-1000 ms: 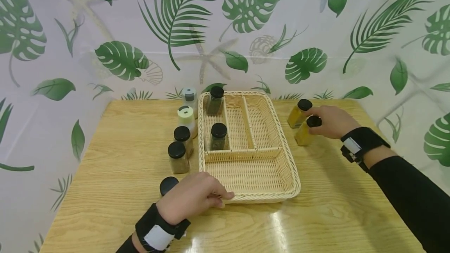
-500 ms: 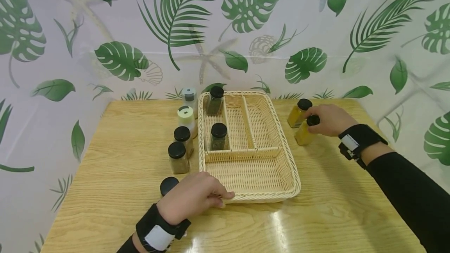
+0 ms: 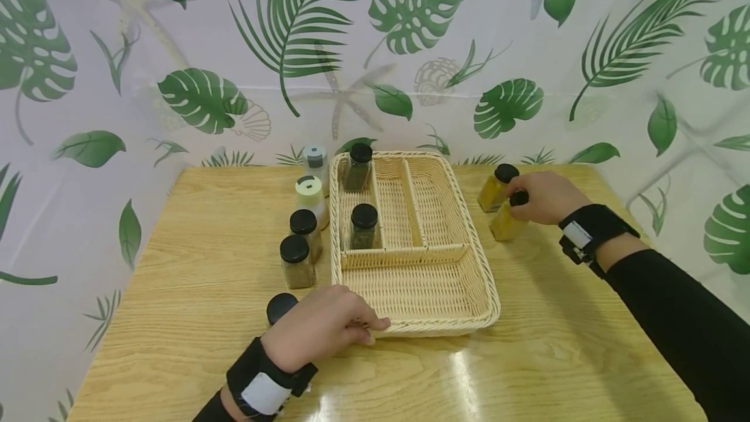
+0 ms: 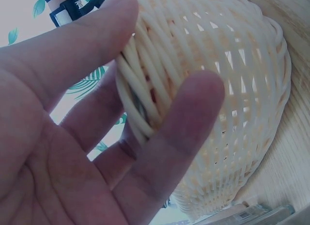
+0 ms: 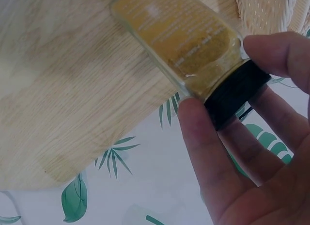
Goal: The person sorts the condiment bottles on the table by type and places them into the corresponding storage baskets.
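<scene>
My left hand (image 3: 325, 331) holds the near rim of a woven, cream-coloured divided basket (image 3: 433, 327); in the left wrist view its thumb and fingers lie on both sides of the braided rim (image 4: 138, 96). To the right of the basket, my right hand (image 3: 547, 197) grips a yellow spice jar (image 3: 507, 223) at its black lid. The right wrist view shows that jar's yellow powder and printed glass (image 5: 181, 36), with thumb and fingers around the lid (image 5: 237, 94). Whether the jar touches the table cannot be told. A second yellow spice jar (image 3: 495, 193) stands just behind it.
Two dark-filled jars, one at the back (image 3: 357, 171) and one nearer (image 3: 363, 230), stand in the basket's left compartment. Left of the basket are black-lidded jars (image 3: 297, 266) and two pale-capped containers (image 3: 310, 194). A leaf-patterned cloth (image 3: 234, 31) rises behind the wooden table (image 3: 205, 233).
My right hand has shifted slightly left, and the lid of the gripped spice jar with it. My left hand stays on the basket rim.
</scene>
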{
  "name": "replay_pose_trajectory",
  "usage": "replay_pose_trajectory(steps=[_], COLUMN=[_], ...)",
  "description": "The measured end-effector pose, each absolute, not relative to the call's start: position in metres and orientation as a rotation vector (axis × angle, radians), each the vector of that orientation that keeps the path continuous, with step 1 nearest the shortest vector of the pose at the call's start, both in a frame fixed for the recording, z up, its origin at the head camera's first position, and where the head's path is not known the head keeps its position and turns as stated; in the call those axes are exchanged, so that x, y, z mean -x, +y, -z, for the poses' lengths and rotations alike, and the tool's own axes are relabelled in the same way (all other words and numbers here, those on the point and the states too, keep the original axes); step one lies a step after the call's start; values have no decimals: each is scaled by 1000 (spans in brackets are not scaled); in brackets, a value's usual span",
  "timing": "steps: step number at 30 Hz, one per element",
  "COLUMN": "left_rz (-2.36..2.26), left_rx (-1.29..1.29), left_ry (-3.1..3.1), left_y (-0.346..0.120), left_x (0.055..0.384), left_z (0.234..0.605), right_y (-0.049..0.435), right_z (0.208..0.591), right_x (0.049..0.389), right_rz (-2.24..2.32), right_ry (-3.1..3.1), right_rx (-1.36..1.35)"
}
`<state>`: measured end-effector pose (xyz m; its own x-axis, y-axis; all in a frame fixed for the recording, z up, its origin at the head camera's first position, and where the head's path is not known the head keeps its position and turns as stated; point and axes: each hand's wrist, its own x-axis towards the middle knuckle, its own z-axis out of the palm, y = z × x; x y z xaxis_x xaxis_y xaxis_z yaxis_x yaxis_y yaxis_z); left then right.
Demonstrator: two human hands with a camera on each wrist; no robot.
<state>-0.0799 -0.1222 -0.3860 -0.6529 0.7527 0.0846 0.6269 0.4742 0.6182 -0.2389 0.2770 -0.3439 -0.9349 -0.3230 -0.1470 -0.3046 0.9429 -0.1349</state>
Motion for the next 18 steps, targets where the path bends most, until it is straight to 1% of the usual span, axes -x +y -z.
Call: replay_pose_trajectory(steps=[18], left_rz=[-937], left_rx=[-1178], left_ry=[2508], left_y=[-124], left_x=[81], left_z=[388], right_y=[271], right_z=[341], right_x=[241], right_rz=[116], right_ry=[2922], right_rx=[505])
